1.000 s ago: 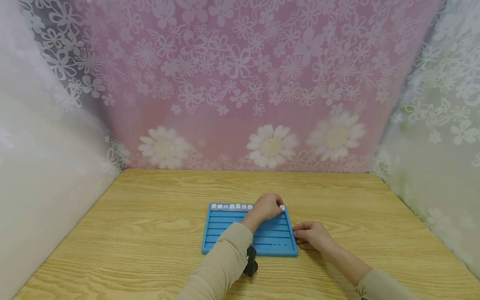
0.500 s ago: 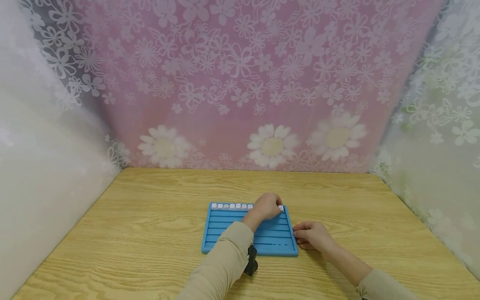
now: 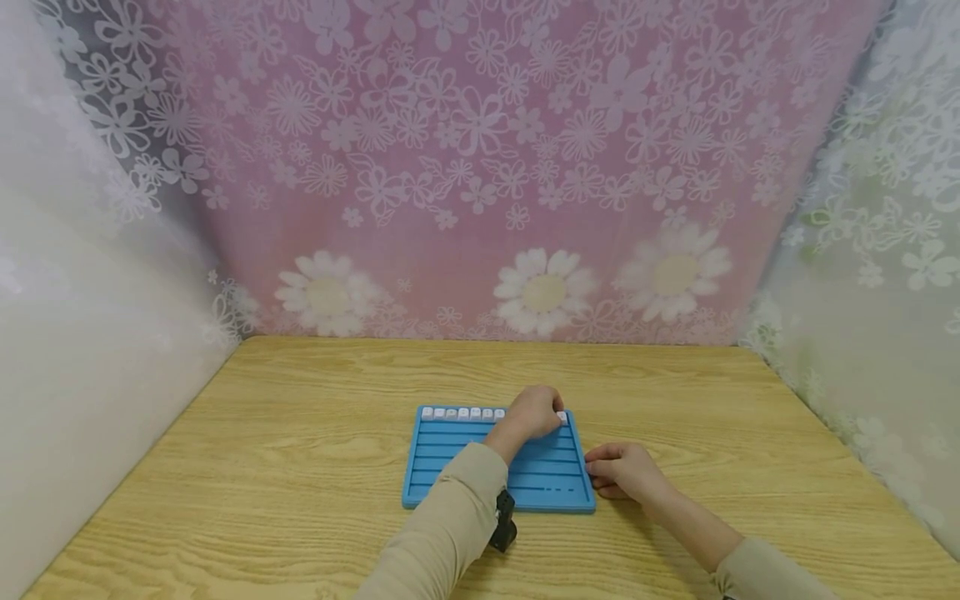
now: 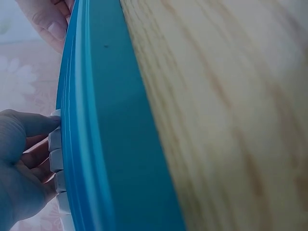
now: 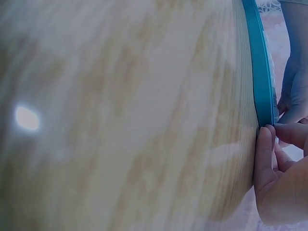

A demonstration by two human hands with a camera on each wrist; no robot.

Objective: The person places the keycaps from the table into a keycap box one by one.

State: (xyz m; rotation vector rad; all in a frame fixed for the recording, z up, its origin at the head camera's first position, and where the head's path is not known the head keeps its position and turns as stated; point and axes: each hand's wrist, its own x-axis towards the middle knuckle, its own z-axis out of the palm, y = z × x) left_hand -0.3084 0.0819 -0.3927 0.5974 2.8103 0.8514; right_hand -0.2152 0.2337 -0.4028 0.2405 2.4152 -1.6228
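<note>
A blue tray (image 3: 546, 468) with raised ridges lies on the table. White keycap-like tiles (image 3: 463, 413) with small marks stand in a row along its far edge. My left hand (image 3: 534, 413) reaches across the tray and pinches the white keycap-like tile (image 3: 562, 417) at the row's right end; the hand hides the tiles beneath it. In the left wrist view, the thumb presses on a tile (image 4: 56, 113) at the tray's rim. My right hand (image 3: 626, 473) holds the tray's right edge, with thumb and fingertips at the blue rim (image 5: 263, 86) in the right wrist view.
The wooden table (image 3: 315, 467) extends around the tray on all sides. Behind it hangs a pink flowered backdrop (image 3: 450, 275), and pale panels stand left and right. A black wrist camera (image 3: 503, 521) sits on the left sleeve, over the tray's near edge.
The tile at the row's right end has shifted very slightly left with my left fingertips. My right hand and the tray stay where they were.
</note>
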